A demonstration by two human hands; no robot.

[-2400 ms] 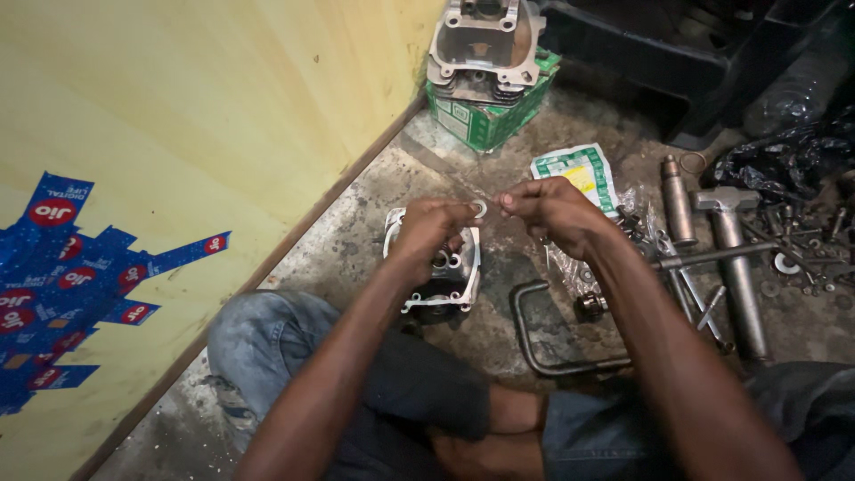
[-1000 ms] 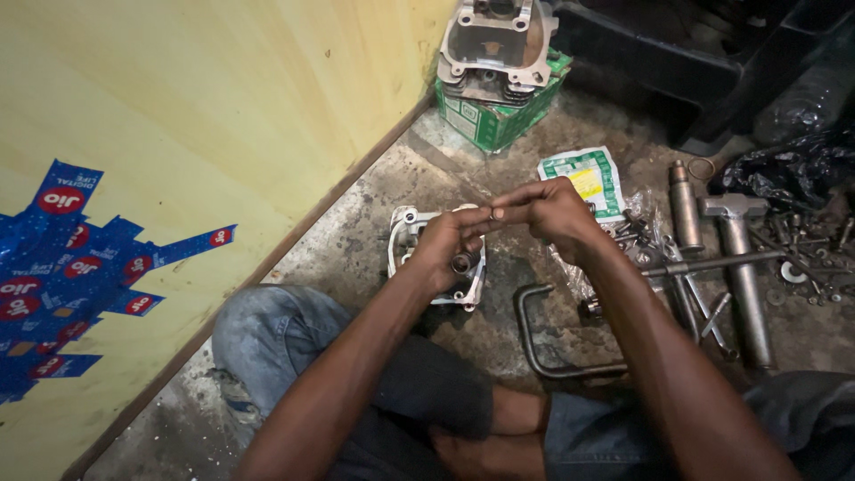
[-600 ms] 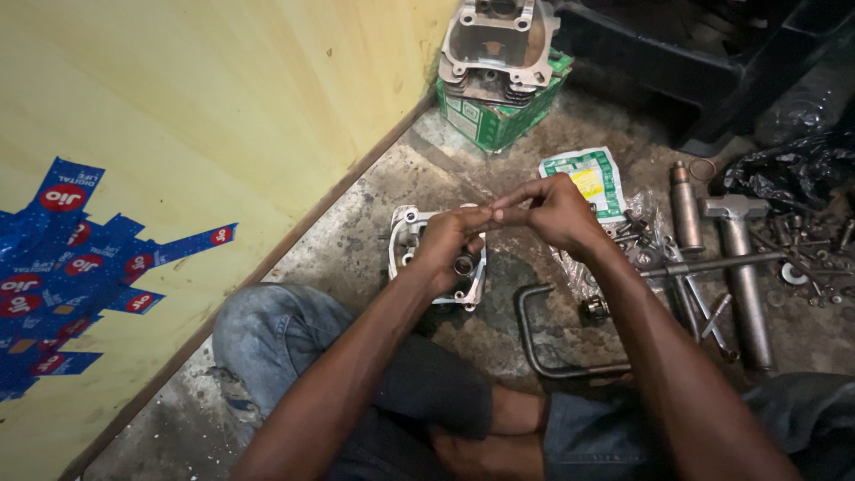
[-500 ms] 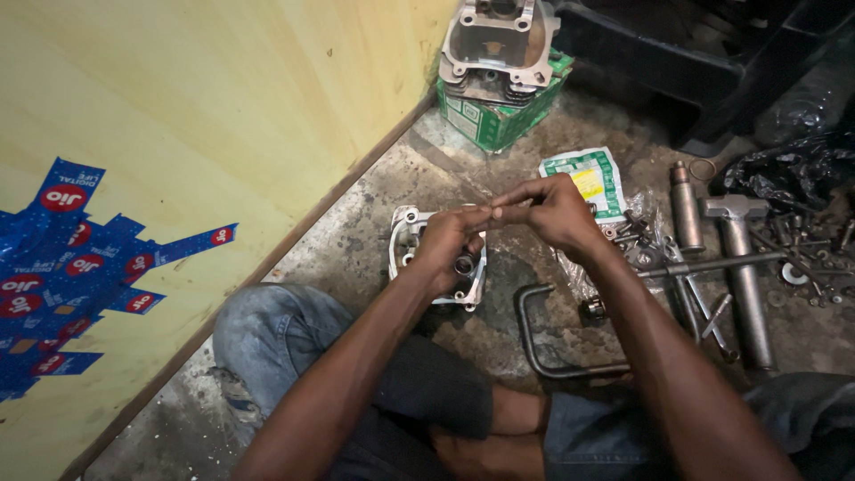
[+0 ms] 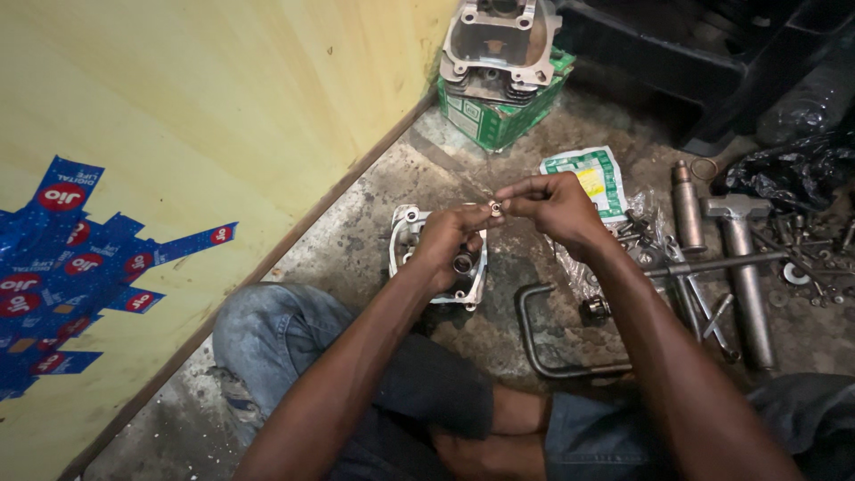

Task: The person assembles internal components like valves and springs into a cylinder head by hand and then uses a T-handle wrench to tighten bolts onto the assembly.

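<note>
My left hand and my right hand meet above a silver engine cylinder head lying on the concrete floor. Between the fingertips of both hands I pinch a small round metal part, like a tiny ring or collar. My left hand hides most of the cylinder head. Both forearms reach forward from my lap, over my jeans-clad knees.
A second engine casting sits on a green box by the yellow wall. A green-white packet, a bent steel bar, a hammer-like tool, rods, washers and a black bag lie at right.
My hands have come together and lifted slightly over the cylinder head, and the view has shifted a little. In the last half second hardly anything moves.
</note>
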